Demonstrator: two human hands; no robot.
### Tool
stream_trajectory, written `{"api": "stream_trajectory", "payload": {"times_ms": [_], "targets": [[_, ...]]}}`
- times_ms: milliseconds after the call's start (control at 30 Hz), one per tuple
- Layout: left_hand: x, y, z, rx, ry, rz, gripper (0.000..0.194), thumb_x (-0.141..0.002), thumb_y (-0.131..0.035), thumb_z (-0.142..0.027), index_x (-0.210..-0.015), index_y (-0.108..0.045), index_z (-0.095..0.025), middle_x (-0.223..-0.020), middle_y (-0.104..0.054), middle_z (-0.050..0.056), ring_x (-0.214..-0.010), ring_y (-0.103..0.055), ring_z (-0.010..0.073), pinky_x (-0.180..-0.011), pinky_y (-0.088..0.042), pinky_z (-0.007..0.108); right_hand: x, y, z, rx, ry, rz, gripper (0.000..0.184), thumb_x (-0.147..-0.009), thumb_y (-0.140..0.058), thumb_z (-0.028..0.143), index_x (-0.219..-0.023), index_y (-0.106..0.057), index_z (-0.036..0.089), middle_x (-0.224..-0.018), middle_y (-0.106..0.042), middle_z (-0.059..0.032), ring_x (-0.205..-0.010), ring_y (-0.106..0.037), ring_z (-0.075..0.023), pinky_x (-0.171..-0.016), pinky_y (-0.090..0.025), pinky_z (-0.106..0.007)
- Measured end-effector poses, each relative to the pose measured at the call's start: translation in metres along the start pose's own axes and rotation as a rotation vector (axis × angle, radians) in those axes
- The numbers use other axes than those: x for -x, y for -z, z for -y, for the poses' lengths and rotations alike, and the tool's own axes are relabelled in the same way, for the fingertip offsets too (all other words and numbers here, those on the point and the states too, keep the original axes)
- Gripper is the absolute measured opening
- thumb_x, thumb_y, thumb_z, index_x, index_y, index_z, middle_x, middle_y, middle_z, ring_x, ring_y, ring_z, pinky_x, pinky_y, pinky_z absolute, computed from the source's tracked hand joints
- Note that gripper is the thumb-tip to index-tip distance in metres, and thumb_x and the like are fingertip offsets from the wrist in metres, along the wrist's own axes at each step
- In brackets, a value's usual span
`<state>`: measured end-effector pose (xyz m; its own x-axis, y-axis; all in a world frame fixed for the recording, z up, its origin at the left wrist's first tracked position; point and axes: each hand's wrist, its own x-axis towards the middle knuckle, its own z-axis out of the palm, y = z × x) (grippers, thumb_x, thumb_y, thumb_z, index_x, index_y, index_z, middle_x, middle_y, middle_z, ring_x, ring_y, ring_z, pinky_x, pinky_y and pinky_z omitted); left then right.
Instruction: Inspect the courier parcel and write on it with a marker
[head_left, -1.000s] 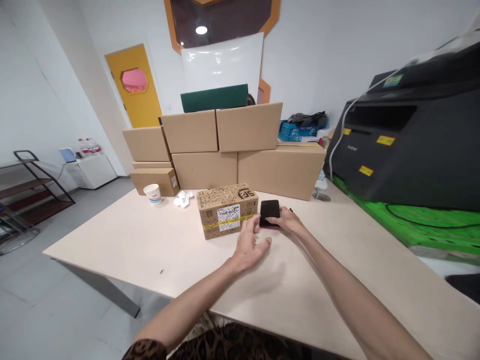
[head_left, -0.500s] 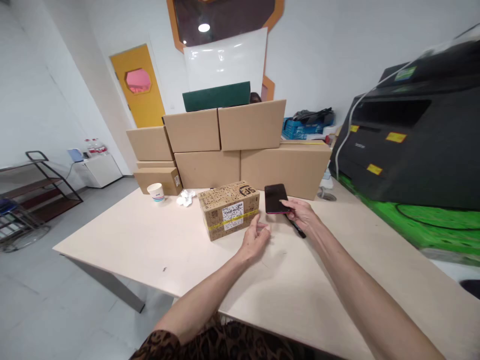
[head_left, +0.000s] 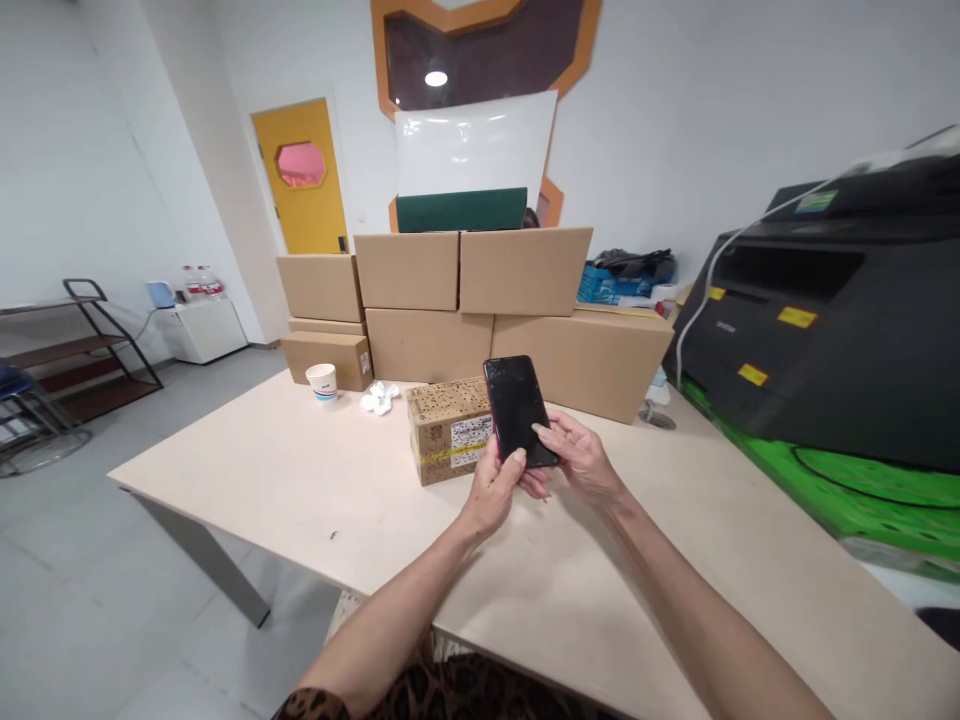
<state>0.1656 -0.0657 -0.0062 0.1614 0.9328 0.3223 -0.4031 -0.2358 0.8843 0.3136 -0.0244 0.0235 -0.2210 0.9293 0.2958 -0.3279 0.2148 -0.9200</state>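
A black smartphone point(head_left: 519, 405) with a dark screen is held up above the table, tilted toward me. My left hand point(head_left: 493, 488) grips its lower left edge, thumb on the front. On its lower right side, my right hand point(head_left: 583, 455) is closed with the thumb against the screen edge. Just behind the phone sits a small cardboard box point(head_left: 436, 440) with a white label and a yellow strip; the phone covers its right end. The dark pen-like stick seen earlier is hidden by my hands and the phone.
Several cardboard boxes point(head_left: 427, 345) are stacked along the table's far side, topped by a dark green box point(head_left: 461, 211). A paper cup point(head_left: 322, 381) and crumpled tissue point(head_left: 380, 398) stand at the left on the table point(head_left: 247, 480). A large black printer point(head_left: 825, 330) is at the right.
My right hand has brought the phone left and raised it upright, in front of the small box. My left hand, open beside the box before, has taken hold of the phone too.
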Motion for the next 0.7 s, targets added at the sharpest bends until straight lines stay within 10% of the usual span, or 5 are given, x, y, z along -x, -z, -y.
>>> {"api": "stream_trajectory", "payload": {"times_ms": [700], "targets": [[0.006, -0.012, 0.012, -0.11, -0.079, -0.092, 0.069, -0.088, -0.06, -0.076, -0.12, -0.043, -0.017, -0.068, -0.065, -0.002, -0.047, -0.058, 0.0113, -0.05, -0.05, 0.024, 0.011, -0.029, -0.005, -0.02, -0.011, -0.057, 0.097, -0.075, -0.087, 0.053, -0.153, -0.04, 0.02, -0.054, -0.058, 0.0103, -0.029, -0.038, -0.0082, -0.027, -0.032, -0.022]]}}
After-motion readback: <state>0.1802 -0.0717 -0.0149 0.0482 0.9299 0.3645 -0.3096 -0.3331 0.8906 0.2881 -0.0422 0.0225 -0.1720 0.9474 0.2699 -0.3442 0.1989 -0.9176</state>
